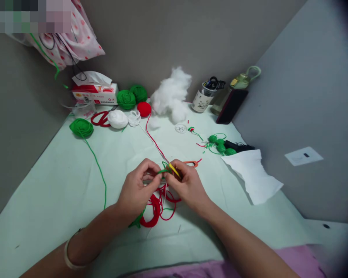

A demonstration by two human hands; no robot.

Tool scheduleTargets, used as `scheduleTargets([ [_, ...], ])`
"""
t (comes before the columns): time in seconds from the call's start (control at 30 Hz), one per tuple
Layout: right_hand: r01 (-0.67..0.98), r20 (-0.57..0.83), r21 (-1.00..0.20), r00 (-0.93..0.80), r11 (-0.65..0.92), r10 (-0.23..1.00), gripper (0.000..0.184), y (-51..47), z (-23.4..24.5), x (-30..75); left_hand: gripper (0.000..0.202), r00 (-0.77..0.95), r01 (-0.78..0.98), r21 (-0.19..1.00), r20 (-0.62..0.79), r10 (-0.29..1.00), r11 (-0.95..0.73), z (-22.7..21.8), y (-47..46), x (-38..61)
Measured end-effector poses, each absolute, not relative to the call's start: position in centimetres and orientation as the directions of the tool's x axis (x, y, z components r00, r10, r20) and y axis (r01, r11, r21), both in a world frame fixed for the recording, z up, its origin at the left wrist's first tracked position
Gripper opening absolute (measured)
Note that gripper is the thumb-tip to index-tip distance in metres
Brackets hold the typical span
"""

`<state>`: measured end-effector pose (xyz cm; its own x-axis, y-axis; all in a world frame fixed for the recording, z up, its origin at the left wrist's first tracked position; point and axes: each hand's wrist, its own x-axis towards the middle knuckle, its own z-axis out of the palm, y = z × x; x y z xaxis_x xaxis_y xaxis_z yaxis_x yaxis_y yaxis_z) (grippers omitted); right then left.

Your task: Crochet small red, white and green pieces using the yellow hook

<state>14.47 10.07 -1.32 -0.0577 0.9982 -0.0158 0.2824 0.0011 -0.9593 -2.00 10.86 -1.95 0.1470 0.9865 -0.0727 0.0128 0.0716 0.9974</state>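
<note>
Red and green yarn is being worked into a small crochet piece point(158, 206) held low over the middle of the counter point(60, 185), just in front of the body. The left hand point(137, 189) is closed in a pinch on the green edge of the piece, fingers curled tight. The right hand point(188, 185) is closed around a yellow-handled hook point(174, 170), whose metal tip points up and away toward the back wall. A red strand point(153, 139) is led from the hook to a red ball point(144, 109), and a green strand point(100, 170) runs off left to a green ball point(81, 127).

For a clean stitch, even tension is probably best kept on both strands, with the pinch held close to the hook so the loop is not stretched; whether a loop sits on the hook cannot be told.

Further out, an orange tool point(191, 163) lies just beyond the right hand. Finished green pieces point(220, 146) are gathered to the right, near a white sheet point(253, 175). Stuffing point(171, 94), two more green balls point(132, 96), a white ball point(118, 118), red scissors point(100, 119) and a tissue box point(95, 92) are ranged along the back.
</note>
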Motion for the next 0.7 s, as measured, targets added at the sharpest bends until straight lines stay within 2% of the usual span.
scheduleTargets([
  [0.1, 0.260, -0.034, -0.965, -0.062, -0.017, 0.998, 0.017, 10.1, -1.4, 14.5, 0.014, 0.148, 0.068, 0.996, -0.062, 0.987, 0.053, -2.0, 11.0, -2.0],
  [0.2, 0.174, -0.092, -0.982, -0.085, -0.076, 0.992, 0.023, 10.5, -1.4, 14.7, 0.015, 0.161, 0.015, 0.993, -0.120, 0.980, 0.119, -2.0, 11.2, -2.3],
  [0.27, 0.160, -0.094, -0.984, -0.056, -0.084, 0.994, 0.027, 10.7, -1.3, 14.8, 0.017, 0.116, 0.020, 1.000, -0.025, 0.993, 0.022, -2.1, 11.2, -2.5],
  [0.33, 0.164, -0.078, -0.984, -0.013, -0.074, 0.997, 0.031, 10.7, -1.2, 14.8, 0.015, 0.088, 0.105, 0.978, 0.171, 0.981, -0.179, -2.3, 11.1, -2.7],
  [0.43, 0.173, -0.055, -0.984, 0.000, -0.054, 0.998, 0.031, 10.5, -1.2, 14.6, 0.009, 0.155, 0.227, 0.867, 0.417, 0.896, -0.443, -3.0, 10.9, -3.0],
  [0.5, 0.177, -0.047, -0.983, -0.009, -0.045, 0.999, 0.029, 10.3, -1.2, 14.4, 0.017, 0.190, 0.256, 0.784, 0.532, 0.825, -0.565, -3.6, 11.0, -3.1],
  [0.57, 0.180, -0.049, -0.983, -0.013, -0.046, 0.999, 0.028, 10.1, -1.3, 14.3, 0.022, 0.213, 0.277, 0.734, 0.582, 0.785, -0.620, -4.1, 11.1, -3.2],
  [0.7, 0.173, -0.058, -0.984, -0.029, -0.052, 0.998, 0.026, 9.9, -1.3, 14.1, 0.021, 0.248, 0.299, 0.731, 0.561, 0.790, -0.613, -4.5, 11.6, -3.2],
])
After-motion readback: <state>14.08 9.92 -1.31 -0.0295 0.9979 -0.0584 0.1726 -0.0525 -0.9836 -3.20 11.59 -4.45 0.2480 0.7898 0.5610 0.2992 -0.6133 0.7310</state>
